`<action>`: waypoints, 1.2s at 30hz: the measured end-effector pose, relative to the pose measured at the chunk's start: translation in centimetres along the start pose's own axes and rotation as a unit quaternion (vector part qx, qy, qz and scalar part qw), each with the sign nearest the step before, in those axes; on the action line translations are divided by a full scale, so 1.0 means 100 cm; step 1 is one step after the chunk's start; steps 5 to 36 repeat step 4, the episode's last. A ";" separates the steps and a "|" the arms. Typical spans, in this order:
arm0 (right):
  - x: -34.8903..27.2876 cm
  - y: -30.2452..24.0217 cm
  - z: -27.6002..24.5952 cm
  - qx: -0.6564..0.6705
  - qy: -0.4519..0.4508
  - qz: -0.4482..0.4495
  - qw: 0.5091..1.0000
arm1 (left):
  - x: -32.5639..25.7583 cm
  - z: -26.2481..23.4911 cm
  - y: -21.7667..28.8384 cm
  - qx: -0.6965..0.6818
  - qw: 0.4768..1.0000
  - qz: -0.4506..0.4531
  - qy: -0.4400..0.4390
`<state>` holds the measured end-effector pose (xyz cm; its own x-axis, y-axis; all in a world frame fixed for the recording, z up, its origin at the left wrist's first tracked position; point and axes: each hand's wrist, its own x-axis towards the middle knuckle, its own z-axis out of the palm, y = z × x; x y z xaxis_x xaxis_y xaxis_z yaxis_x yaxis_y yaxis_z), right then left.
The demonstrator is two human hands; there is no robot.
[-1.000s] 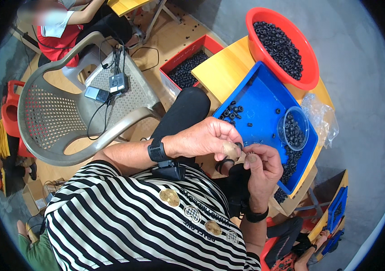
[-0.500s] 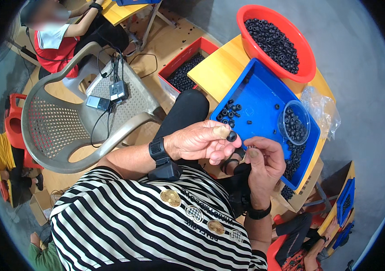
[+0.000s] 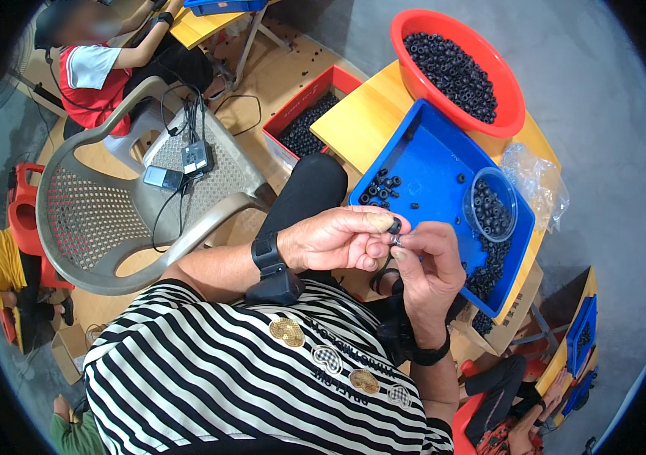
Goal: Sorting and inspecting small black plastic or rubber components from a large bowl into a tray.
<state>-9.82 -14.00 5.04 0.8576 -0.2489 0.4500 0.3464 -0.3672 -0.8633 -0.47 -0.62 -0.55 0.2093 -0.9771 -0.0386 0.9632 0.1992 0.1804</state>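
Observation:
Between thumb and fingers, my left hand (image 3: 338,239) pinches a small round black part (image 3: 394,225), perhaps rubber or plastic. My right hand (image 3: 431,262) is closed on a tiny shiny metal-looking piece (image 3: 396,240), held right against the black part; its exact kind is too small to make out. Both hands are over my lap, just in front of the near edge of a blue tray (image 3: 433,171). Loose black parts (image 3: 380,187) lie in the tray's left corner. A clear round tub (image 3: 491,205) of similar parts stands at its right side, above a dark heap (image 3: 490,265).
A red basin (image 3: 516,114) of black parts stands on the yellow table (image 3: 353,121), behind the tray. A clear plastic bag (image 3: 539,182) lies to the right. On the left, a grey chair (image 3: 95,197) carries a phone and cables. A red box (image 3: 304,98) is on the floor. Other people sit nearby.
My right hand has moved left and up to my left hand, bringing the shiny piece against the black part. My left hand has barely moved.

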 end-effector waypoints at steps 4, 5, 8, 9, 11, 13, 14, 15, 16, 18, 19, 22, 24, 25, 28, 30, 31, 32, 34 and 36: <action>0.000 0.009 0.001 -0.040 0.011 0.009 0.999 | 0.001 0.002 0.002 -0.034 0.999 -0.022 0.003; 0.000 0.009 0.001 -0.040 0.011 0.009 0.999 | 0.001 0.002 0.002 -0.034 0.999 -0.022 0.003; 0.000 0.009 0.001 -0.040 0.011 0.009 0.999 | 0.001 0.002 0.002 -0.034 0.999 -0.022 0.003; 0.000 0.009 0.001 -0.040 0.011 0.009 0.999 | 0.001 0.002 0.002 -0.034 0.999 -0.022 0.003; 0.000 0.009 0.001 -0.040 0.011 0.009 0.999 | 0.001 0.002 0.002 -0.034 0.999 -0.022 0.003; 0.000 0.009 0.001 -0.040 0.011 0.009 0.999 | 0.001 0.002 0.002 -0.034 0.999 -0.022 0.003; 0.000 0.009 0.001 -0.040 0.011 0.009 0.999 | 0.001 0.002 0.002 -0.034 0.999 -0.022 0.003; 0.000 0.009 0.001 -0.040 0.011 0.009 0.999 | 0.001 0.002 0.002 -0.034 0.999 -0.022 0.003; 0.000 0.009 0.001 -0.040 0.011 0.009 0.999 | 0.001 0.002 0.002 -0.034 0.999 -0.022 0.003; 0.000 0.009 0.001 -0.040 0.011 0.009 0.999 | 0.001 0.002 0.002 -0.034 0.999 -0.022 0.003; 0.000 0.009 0.001 -0.040 0.011 0.009 0.999 | 0.001 0.002 0.002 -0.034 0.999 -0.022 0.003; 0.000 0.009 0.001 -0.040 0.011 0.009 0.999 | 0.001 0.002 0.002 -0.034 0.999 -0.022 0.003; 0.000 0.009 0.001 -0.040 0.011 0.009 0.999 | 0.001 0.002 0.002 -0.034 0.999 -0.022 0.003; 0.000 0.009 0.001 -0.040 0.011 0.009 0.999 | 0.001 0.002 0.002 -0.034 0.999 -0.022 0.003; 0.000 0.009 0.001 -0.040 0.011 0.009 0.999 | 0.001 0.002 0.002 -0.034 0.999 -0.022 0.003; 0.000 0.009 0.001 -0.040 0.011 0.009 0.999 | 0.001 0.002 0.002 -0.034 0.999 -0.022 0.003; 0.000 0.009 0.001 -0.040 0.011 0.009 0.999 | 0.001 0.002 0.002 -0.034 0.999 -0.022 0.003; 0.000 0.009 0.001 -0.040 0.011 0.009 0.999 | 0.001 0.002 0.002 -0.034 0.999 -0.022 0.003; 0.000 0.009 0.001 -0.040 0.011 0.009 0.999 | 0.001 0.002 0.002 -0.034 0.999 -0.022 0.003; 0.000 0.009 0.001 -0.040 0.011 0.009 0.999 | 0.001 0.002 0.002 -0.034 0.999 -0.022 0.003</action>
